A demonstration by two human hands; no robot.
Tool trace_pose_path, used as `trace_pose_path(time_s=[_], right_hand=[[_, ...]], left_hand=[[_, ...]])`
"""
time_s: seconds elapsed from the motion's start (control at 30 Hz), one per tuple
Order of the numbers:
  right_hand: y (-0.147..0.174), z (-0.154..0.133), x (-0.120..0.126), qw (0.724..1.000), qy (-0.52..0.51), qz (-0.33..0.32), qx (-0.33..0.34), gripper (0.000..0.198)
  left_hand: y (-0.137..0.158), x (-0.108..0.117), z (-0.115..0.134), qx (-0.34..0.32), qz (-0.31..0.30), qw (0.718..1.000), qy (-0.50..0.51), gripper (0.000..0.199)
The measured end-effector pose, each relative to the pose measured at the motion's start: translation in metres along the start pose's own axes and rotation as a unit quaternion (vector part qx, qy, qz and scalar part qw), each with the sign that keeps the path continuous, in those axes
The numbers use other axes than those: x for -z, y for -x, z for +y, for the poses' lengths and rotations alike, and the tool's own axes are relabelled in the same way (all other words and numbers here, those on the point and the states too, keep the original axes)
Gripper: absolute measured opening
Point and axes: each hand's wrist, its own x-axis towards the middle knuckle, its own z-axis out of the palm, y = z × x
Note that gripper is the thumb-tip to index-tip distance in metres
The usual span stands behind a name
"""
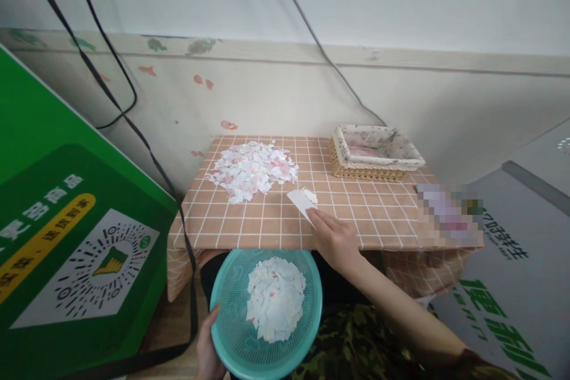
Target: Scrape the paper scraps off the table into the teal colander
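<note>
Closest is a round green basket point(231, 288) with white paper bits point(276, 300) inside; the left hand point(208, 345) grips its side. Behind it is a checked table point(249, 224) holding a big paper pile point(253, 169). There, the right hand point(336, 240) pinches a white card point(299, 203) beside small scraps point(310, 195).

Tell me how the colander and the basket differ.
The colander is round, teal and slotted; the basket is rectangular, tan wicker with a patterned cloth lining. The left hand holds the colander at the near edge of the table, while the basket stands on its far side. Both are open-topped and have something inside.
</note>
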Motion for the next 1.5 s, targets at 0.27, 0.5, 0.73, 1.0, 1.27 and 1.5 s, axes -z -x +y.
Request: trace_pose_path(time_s=[0.27,0.5,0.73,1.0,1.27,1.5], right_hand=[[0.031,0.022,0.030,1.000,-0.008,-0.028,-0.011,0.049],[0.020,0.037,0.047,0.998,-0.019,0.027,-0.050,0.046],[0.008,0.057,0.044,0.998,-0.020,-0.006,-0.052,0.035],[-0.020,0.065,0.046,0.979,-0.039,0.018,-0.198,0.025],[-0.041,0.062,0.036,0.979,-0.050,-0.031,-0.194,0.027],[-0.039,0.045,0.030,0.977,-0.023,0.001,-0.214,0.029]], left_hand=[[-0.014,-0.001,0.004,0.026,-0.016,0.998,-0.050,0.014],[-0.014,-0.011,0.005,0.039,-0.006,0.997,-0.071,0.011],[-0.010,-0.025,-0.007,0.025,-0.017,0.997,-0.073,0.012],[0.000,-0.026,-0.016,0.026,-0.024,0.998,-0.046,0.013],[0.005,-0.017,-0.018,0.030,-0.060,0.997,-0.037,0.021],[-0.002,-0.011,-0.020,0.015,-0.064,0.998,-0.016,0.027]])
